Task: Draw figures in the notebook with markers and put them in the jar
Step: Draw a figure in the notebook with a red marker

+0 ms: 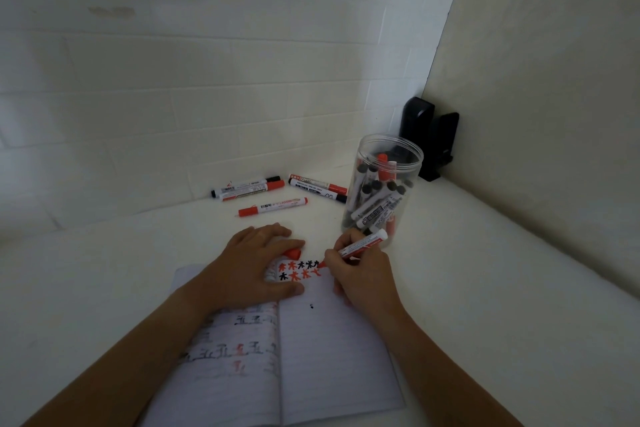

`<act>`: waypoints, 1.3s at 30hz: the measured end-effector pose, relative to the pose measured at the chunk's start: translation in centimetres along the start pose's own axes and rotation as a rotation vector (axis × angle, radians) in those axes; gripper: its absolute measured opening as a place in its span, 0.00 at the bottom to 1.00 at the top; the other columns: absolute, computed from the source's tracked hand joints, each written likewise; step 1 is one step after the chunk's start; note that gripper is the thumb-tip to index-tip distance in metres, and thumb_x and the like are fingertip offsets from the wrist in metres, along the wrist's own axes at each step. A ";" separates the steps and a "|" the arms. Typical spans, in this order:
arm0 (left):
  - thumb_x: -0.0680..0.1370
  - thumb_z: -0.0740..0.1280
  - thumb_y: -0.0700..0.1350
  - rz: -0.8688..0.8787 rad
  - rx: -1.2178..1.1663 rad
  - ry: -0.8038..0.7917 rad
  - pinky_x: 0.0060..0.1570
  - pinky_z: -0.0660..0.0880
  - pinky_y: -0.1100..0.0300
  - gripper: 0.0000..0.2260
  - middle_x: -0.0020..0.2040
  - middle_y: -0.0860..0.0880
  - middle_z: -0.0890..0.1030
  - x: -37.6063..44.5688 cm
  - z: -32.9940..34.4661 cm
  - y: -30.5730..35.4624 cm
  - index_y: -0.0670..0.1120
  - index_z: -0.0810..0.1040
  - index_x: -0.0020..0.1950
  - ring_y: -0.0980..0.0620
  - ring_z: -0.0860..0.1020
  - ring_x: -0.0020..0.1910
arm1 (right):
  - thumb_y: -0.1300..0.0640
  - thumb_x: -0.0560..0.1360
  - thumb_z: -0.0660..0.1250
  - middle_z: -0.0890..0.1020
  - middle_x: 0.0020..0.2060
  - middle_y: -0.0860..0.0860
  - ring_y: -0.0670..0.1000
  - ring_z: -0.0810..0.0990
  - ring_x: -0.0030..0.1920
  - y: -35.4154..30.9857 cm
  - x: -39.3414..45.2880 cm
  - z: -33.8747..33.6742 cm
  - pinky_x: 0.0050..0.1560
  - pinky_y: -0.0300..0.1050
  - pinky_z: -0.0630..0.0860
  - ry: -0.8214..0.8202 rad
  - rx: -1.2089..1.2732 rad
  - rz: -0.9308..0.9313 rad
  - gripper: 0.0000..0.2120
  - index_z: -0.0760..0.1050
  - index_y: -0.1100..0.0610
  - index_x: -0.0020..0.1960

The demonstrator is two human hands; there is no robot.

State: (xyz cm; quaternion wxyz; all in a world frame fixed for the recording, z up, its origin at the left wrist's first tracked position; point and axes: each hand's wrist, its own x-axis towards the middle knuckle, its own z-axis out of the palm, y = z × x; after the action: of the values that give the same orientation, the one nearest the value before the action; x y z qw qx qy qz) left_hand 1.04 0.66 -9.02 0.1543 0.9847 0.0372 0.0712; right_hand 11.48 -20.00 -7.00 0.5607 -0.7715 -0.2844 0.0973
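Note:
An open lined notebook (332, 357) lies on the white table. Red and black stick figures (299, 270) fill the top of its right page. My right hand (360, 276) grips an uncapped red marker (363, 244), its tip on the page beside the figures. My left hand (252, 269) rests on the notebook's top left and holds a red cap (293, 253) under its fingers. A clear plastic jar (381, 184) stands just beyond my right hand, open at the top, with several markers inside.
Several capped markers lie on the table behind the notebook: a pair (247, 189) at left, one red marker (273, 207) nearer, another pair (318, 186) beside the jar. A black device (431, 139) stands in the corner by the walls.

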 end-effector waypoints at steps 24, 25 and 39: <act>0.79 0.63 0.46 0.084 -0.318 0.423 0.51 0.75 0.59 0.07 0.50 0.60 0.79 0.2 -0.4 -0.2 0.53 0.78 0.54 0.56 0.77 0.52 | 0.59 0.81 0.68 0.85 0.40 0.57 0.61 0.82 0.28 -0.4 0.1 0.0 0.25 0.44 0.75 -0.151 0.191 -0.199 0.03 0.77 0.58 0.50; 0.79 0.64 0.44 0.085 -0.332 0.427 0.51 0.75 0.61 0.07 0.50 0.60 0.79 0.1 -0.5 0.0 0.53 0.78 0.54 0.57 0.78 0.52 | 0.59 0.81 0.68 0.85 0.40 0.56 0.61 0.82 0.28 -0.4 0.0 0.1 0.25 0.45 0.75 -0.157 0.185 -0.214 0.02 0.78 0.58 0.50; 0.79 0.65 0.40 0.173 -0.401 0.412 0.49 0.75 0.65 0.08 0.51 0.59 0.80 -0.4 -1.1 1.0 0.49 0.79 0.56 0.57 0.79 0.51 | 0.49 0.83 0.61 0.84 0.40 0.54 0.56 0.80 0.32 -0.6 0.0 -0.1 0.30 0.46 0.76 -0.285 0.371 -0.136 0.14 0.83 0.54 0.59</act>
State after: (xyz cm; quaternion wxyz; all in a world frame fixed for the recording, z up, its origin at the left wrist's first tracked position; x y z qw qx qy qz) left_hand 0.57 0.02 -7.73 0.3284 0.8990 -0.0312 0.2882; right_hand 11.29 -19.97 -6.39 0.6522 -0.6128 -0.3895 0.2178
